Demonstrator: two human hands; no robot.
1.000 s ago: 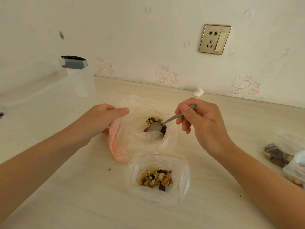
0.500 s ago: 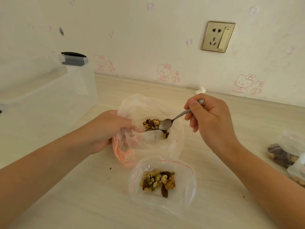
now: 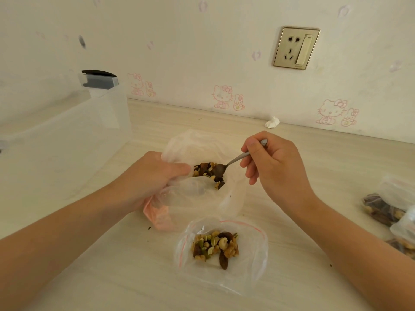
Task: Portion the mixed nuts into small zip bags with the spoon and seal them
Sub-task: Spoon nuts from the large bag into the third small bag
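Mixed nuts (image 3: 208, 170) remain in the large supply bag (image 3: 202, 198), which lies on the worktop (image 3: 314, 176) between the two hands. A modest heap shows at the bag's mouth; how much lies deeper cannot be told through the crumpled plastic.

The left hand (image 3: 146, 176) is closed on the near-left edge of the supply bag, its grip bunching the plastic to hold the mouth open. The right hand (image 3: 271, 167) has its grip pressed on the handle of the spoon (image 3: 226, 164), thumb and fingers pinching it near the top. The bowl of the spoon rests among the nuts inside the mouth — a scoop in hand, by appearance, with no load yet lifted clear.

Just in front of the supply bag sits a small zip bag (image 3: 247, 254), lying flat with its red-lined mouth open. It already carries a portion of nuts but is not sealed. At the right edge of the worktop lie further small filled bags (image 3: 388, 205); whether their seals are pressed shut cannot be made out.

Judgement: the task is partly done. Several portions appear bagged — one bag is mid-fill, and its sealing is outstanding. Remaining nuts suggest at least a little more portioning ahead.

A clear plastic bin (image 3: 67, 142) stands at the left, uninvolved.
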